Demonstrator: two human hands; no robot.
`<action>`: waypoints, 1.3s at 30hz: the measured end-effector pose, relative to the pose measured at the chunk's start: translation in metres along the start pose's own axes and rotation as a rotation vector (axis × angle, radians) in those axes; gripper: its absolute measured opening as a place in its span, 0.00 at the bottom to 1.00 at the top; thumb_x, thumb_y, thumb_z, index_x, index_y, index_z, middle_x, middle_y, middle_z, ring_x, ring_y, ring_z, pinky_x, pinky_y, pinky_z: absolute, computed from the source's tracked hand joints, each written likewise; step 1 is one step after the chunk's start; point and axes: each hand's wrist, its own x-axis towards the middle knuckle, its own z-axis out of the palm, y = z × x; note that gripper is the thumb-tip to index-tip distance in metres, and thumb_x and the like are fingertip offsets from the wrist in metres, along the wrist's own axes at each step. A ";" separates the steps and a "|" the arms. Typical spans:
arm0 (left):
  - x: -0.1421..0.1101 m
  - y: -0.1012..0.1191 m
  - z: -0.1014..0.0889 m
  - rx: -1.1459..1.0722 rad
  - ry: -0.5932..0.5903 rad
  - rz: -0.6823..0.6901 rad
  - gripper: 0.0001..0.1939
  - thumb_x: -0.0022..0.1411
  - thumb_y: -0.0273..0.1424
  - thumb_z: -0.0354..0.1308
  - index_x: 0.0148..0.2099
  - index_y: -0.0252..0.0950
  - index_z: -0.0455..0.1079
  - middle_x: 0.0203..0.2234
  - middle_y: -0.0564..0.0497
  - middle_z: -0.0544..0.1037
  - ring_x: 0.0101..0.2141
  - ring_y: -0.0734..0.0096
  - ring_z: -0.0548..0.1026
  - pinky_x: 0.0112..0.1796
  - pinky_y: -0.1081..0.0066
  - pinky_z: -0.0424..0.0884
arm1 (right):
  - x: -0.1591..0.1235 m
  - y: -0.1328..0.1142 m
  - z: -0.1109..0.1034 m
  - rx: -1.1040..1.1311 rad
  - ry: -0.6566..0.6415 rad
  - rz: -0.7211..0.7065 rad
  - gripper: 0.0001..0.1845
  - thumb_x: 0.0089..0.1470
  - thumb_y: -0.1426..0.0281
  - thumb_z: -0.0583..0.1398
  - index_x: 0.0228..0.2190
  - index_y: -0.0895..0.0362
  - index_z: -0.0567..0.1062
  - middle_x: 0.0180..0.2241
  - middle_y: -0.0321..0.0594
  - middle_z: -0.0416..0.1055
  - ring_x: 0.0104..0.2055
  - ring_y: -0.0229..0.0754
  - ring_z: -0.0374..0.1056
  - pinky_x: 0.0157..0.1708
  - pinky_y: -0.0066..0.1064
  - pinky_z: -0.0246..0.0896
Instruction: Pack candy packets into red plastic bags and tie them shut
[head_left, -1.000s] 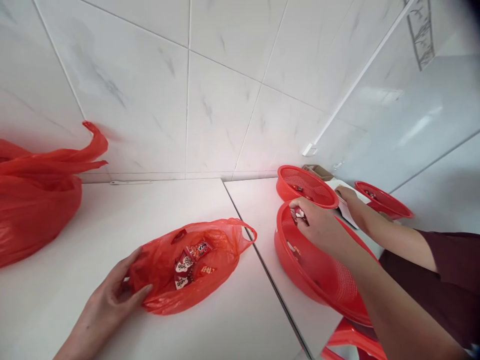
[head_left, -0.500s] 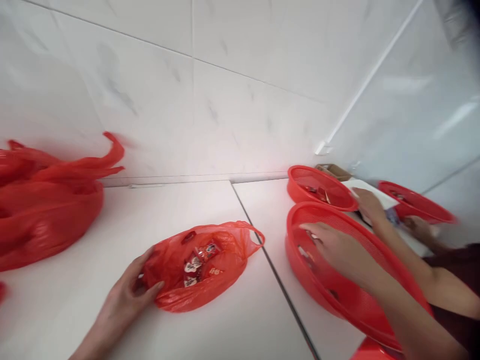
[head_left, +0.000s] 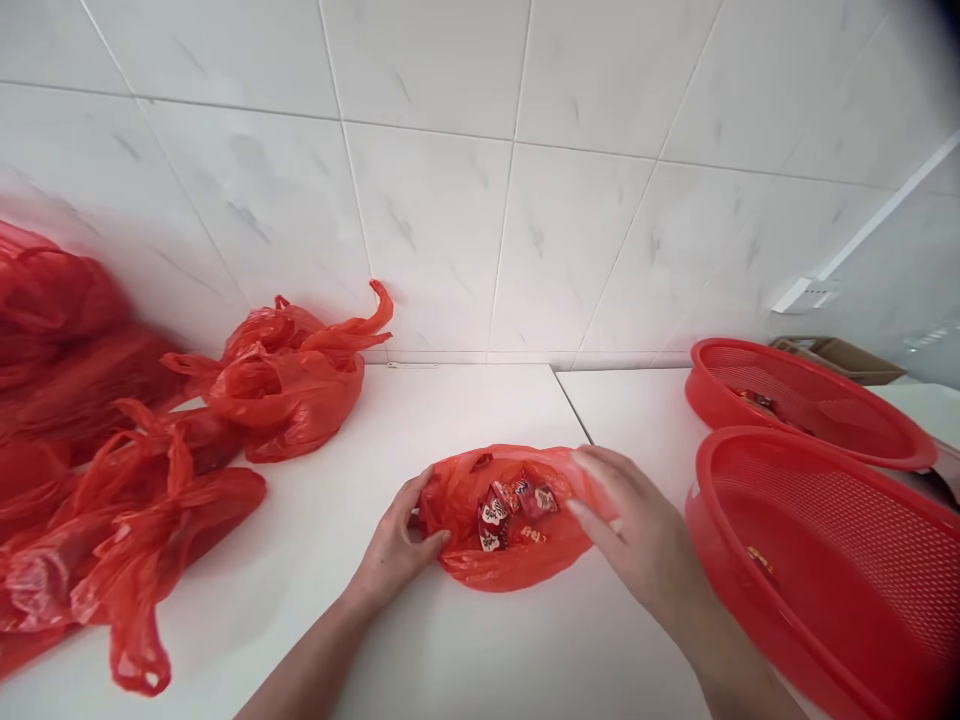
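Note:
A red plastic bag (head_left: 517, 575) lies with its mouth open on the white table. Several small wrapped snack packets (head_left: 493, 518) are inside it, red and dark with white print. My left hand (head_left: 401, 540) grips the bag's left rim, thumb on the near side and fingers partly hidden by the plastic. Over the right end of the bag is my right hand (head_left: 637, 535), its thumb and fingers apart, with nothing visible between them. The fingers seem to touch the bag's right edge.
To the right stand two red plastic baskets, a near basket (head_left: 720, 570) and a far basket (head_left: 705, 385), each holding some packets. A brown tray (head_left: 855, 360) sits behind them. Tied red bags (head_left: 292, 400) crowd the left side. A tiled wall (head_left: 450, 220) closes the back.
My right hand has come from the near basket to the bag. Another packet appears to lie in the bag. The view has turned left; the other person's arms are out of sight.

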 end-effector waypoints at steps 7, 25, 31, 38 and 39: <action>-0.009 0.009 -0.003 0.302 0.202 0.323 0.27 0.60 0.34 0.56 0.61 0.47 0.57 0.58 0.45 0.59 0.58 0.55 0.59 0.53 0.54 0.63 | -0.033 0.023 0.004 0.050 0.190 0.504 0.39 0.50 0.55 0.59 0.59 0.53 0.55 0.57 0.50 0.57 0.55 0.56 0.60 0.50 0.49 0.62; -0.011 0.032 -0.010 0.396 0.090 -0.029 0.08 0.49 0.24 0.53 0.30 0.39 0.72 0.26 0.52 0.75 0.26 0.65 0.72 0.28 0.69 0.64 | -0.030 0.040 0.015 0.454 -0.049 0.658 0.15 0.50 0.54 0.58 0.33 0.52 0.73 0.39 0.38 0.73 0.43 0.48 0.68 0.37 0.34 0.63; 0.038 0.104 -0.037 0.188 0.416 0.143 0.08 0.57 0.34 0.54 0.36 0.37 0.71 0.30 0.52 0.76 0.32 0.69 0.72 0.34 0.71 0.67 | 0.061 0.014 -0.012 0.985 0.330 0.501 0.09 0.47 0.63 0.63 0.27 0.55 0.72 0.27 0.33 0.70 0.31 0.37 0.66 0.34 0.30 0.63; 0.048 0.178 -0.057 -0.443 0.466 0.513 0.12 0.54 0.29 0.61 0.42 0.38 0.69 0.32 0.54 0.73 0.35 0.73 0.73 0.39 0.71 0.67 | 0.122 -0.019 -0.043 1.015 0.455 0.262 0.06 0.46 0.67 0.64 0.26 0.56 0.73 0.25 0.32 0.67 0.28 0.35 0.65 0.34 0.31 0.64; 0.047 0.181 -0.058 -0.508 0.406 0.511 0.14 0.53 0.28 0.61 0.44 0.39 0.68 0.31 0.54 0.72 0.34 0.74 0.72 0.38 0.71 0.68 | 0.124 -0.018 -0.043 1.028 0.436 0.252 0.06 0.46 0.66 0.64 0.26 0.55 0.73 0.26 0.32 0.68 0.29 0.35 0.65 0.35 0.31 0.65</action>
